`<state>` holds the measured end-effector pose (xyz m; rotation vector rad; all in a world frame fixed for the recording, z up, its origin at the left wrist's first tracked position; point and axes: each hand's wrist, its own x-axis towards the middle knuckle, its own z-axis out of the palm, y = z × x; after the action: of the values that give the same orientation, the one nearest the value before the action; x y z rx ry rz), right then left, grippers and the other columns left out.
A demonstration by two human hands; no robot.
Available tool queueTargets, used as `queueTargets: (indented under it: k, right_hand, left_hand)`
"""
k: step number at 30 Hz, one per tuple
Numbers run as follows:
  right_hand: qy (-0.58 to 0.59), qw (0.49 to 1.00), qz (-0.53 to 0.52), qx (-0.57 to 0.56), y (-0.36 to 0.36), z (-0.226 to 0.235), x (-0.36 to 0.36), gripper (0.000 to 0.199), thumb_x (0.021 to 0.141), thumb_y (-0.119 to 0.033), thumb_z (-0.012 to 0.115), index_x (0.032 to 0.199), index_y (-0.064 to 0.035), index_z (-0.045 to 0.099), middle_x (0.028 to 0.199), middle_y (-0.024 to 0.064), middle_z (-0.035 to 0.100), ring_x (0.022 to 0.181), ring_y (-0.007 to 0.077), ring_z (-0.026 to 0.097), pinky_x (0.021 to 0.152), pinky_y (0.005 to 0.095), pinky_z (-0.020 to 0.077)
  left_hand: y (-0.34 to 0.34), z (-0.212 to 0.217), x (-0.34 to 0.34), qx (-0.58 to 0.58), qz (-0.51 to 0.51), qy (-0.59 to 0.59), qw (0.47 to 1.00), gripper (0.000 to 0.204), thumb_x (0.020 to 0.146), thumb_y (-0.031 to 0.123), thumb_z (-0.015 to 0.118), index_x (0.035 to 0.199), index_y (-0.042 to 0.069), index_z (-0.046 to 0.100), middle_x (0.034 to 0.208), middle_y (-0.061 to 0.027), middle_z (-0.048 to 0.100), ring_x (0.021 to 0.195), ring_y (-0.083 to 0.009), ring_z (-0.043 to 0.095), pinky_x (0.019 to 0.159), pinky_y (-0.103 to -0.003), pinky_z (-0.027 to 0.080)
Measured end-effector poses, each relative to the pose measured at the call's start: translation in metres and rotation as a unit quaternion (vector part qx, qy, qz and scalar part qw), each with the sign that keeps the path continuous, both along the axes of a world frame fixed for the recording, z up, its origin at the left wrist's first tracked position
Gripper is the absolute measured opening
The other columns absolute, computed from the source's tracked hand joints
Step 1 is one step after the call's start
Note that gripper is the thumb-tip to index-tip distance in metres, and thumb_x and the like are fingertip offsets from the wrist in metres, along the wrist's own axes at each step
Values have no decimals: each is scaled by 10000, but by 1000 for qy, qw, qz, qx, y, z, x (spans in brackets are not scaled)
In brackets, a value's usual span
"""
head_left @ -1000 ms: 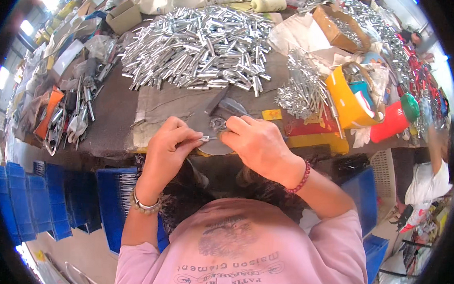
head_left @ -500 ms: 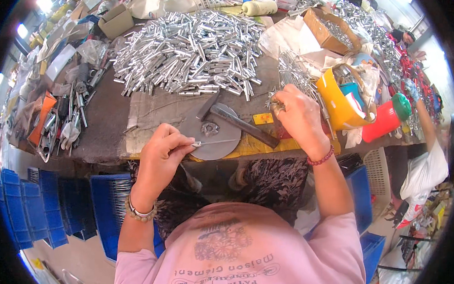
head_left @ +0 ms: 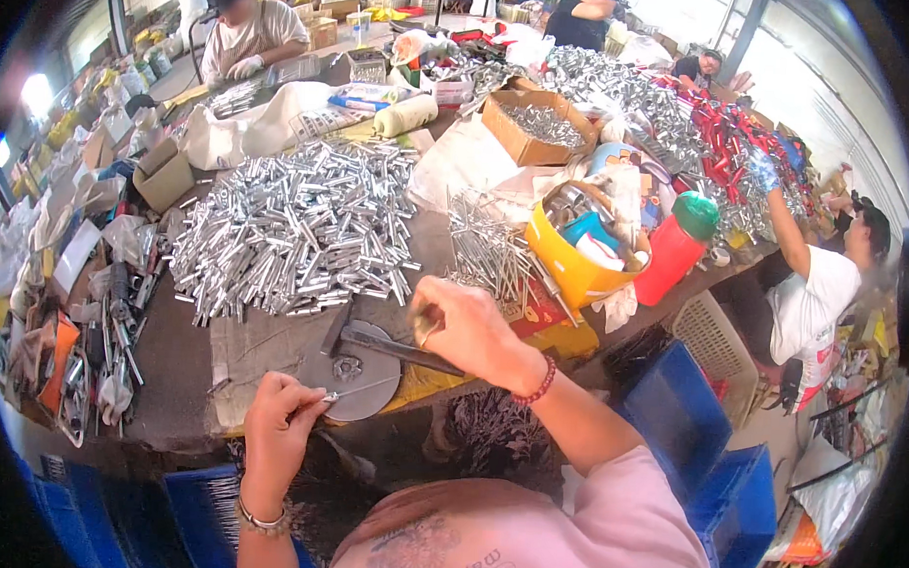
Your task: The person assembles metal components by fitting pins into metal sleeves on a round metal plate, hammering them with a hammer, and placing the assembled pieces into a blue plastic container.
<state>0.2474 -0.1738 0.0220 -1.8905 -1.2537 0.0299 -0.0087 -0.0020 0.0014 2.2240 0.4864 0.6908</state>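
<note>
Left hand (head_left: pixel 279 433), at 8 o'clock from the grey disc (head_left: pixel 371 367): thumb and fingers pinched on a small metal piece (head_left: pixel 331 396), its thin rod (head_left: pixel 367 386) reaching over the disc. Right hand (head_left: pixel 465 329), 2 o'clock: fingers curled, by the hammer (head_left: pixel 392 350); cannot tell whether it grips anything.

Surface, left to right: jumbled tools (head_left: pixel 97 347) at 9; dark, worn bench cover (head_left: pixel 176 384); open cardboard box (head_left: pixel 164 179) between 10 and 11; broad heap of silvery tubes (head_left: pixel 296 228) at 11; loose bundle of thin rods (head_left: pixel 491 240) between 1 and 2; yellow container (head_left: pixel 565 268), then red container with green lid (head_left: pixel 668 263), about 2.

Room: gloved co-worker (head_left: pixel 248 36) far off at 11; blue bins (head_left: pixel 675 417) at 3; white-shirted co-worker (head_left: pixel 814 297) past 2, arm stretched to the bench.
</note>
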Motion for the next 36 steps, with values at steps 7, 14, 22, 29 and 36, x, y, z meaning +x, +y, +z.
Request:
queueTargets:
  k: [7,14,22,29,36]
  right_hand:
    - [-92,984,144,42,30,-14,-51,94,892,-34,720,983,-54,706,961,126,659,929,344,703,781,439,586]
    - [-78,974,207,48,56,-14,-92,310,919,-39,668,1227,-52,640,1021,150,669,981,371,704,849,486,576]
    - [-46,983,156,84,50,-31,-95,364,884,-19,683,1241,-45,616,1001,122,673,963,354,658,838,492,548]
    - [-69,980,149,109,46,-33,-95,328,847,-9,706,1156,-38,602,1002,123,657,969,354,642,845,478,540]
    - [-113,979,144,89,41,-29,-94,391,862,-17,713,1243,-22,627,1003,110,666,992,337,665,870,449,554]
  left_hand:
    - [4,-3,2,43,-4,16,999,154,865,10,858,1004,32,795,921,-108,641,814,-272,658,713,-363,522]
    - [5,-6,2,87,-3,-1,996,183,851,-29,848,996,37,759,934,-115,647,821,-304,659,731,-387,535]
    - [3,-7,1,58,-27,-34,997,194,843,-65,847,971,22,729,944,-121,642,826,-305,676,714,-382,542]
    - [1,1,2,76,-20,-7,997,207,843,-69,848,920,-21,662,935,-137,611,809,-324,663,708,-387,537]
    - [0,1,4,90,-15,-9,996,194,851,-65,847,911,-20,668,929,-132,614,800,-317,656,704,-380,524]
